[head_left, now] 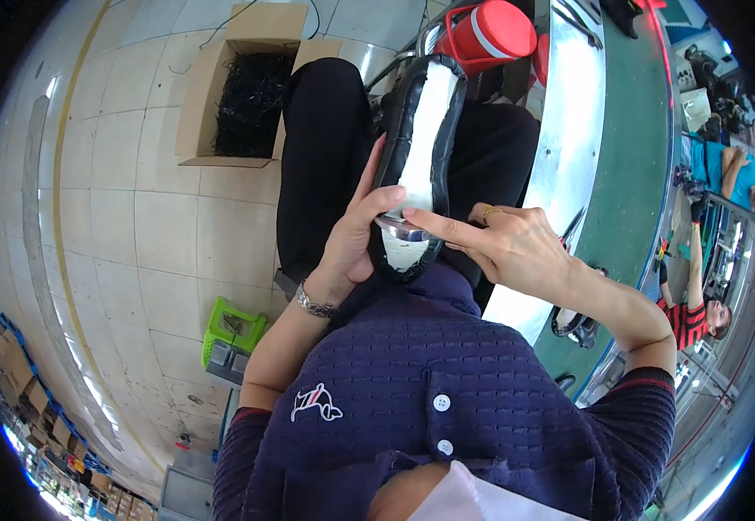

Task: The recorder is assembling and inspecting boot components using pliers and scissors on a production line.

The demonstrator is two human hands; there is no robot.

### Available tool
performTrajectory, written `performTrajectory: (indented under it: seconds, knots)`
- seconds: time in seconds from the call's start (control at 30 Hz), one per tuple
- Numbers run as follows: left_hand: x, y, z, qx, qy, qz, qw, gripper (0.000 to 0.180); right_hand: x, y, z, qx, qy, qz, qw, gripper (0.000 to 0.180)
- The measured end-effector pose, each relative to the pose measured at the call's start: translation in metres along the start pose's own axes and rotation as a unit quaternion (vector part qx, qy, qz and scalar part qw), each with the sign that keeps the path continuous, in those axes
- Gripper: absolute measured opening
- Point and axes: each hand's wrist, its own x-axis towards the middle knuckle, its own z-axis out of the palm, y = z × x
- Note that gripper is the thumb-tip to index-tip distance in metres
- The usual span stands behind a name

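A black shoe (419, 130) lies sole-up on my lap, its white insole board facing me, toe pointing away. My left hand (353, 233) grips the shoe's left side near the heel, thumb across the white board. My right hand (501, 243) reaches in from the right, index finger pressing a shiny silver strip (399, 230) at the heel end. A ring sits on the right hand, a metal bracelet on the left wrist.
An open cardboard box (247, 87) of black cords stands on the tiled floor ahead left. A green conveyor belt (633, 174) with a metal edge runs along my right. A red container (488, 35) sits beyond my knees. A green stool (232, 334) stands lower left. Other people work at far right.
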Motion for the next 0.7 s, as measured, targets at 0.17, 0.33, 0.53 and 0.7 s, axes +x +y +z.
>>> performTrajectory:
  seconds: [0.17, 0.33, 0.53, 0.7]
  knots:
    - [0.0, -0.005, -0.01, 0.058, 0.028, 0.021, 0.998, 0.083, 0.02, -0.011, -0.061, 0.089, -0.063, 0.028, 0.994, 0.064]
    - [0.002, 0.006, -0.021, 0.055, -0.014, -0.056, 0.997, 0.09, 0.05, 0.007, -0.021, -0.002, -0.075, 0.034, 0.997, 0.067]
    - [0.001, 0.007, -0.015, 0.025, -0.029, -0.048, 0.998, 0.094, 0.037, 0.006, -0.021, 0.077, 0.078, -0.006, 0.994, 0.068]
    - [0.003, 0.005, -0.024, 0.036, -0.023, -0.037, 0.998, 0.094, 0.041, 0.011, -0.02, 0.045, -0.01, 0.043, 0.998, 0.066]
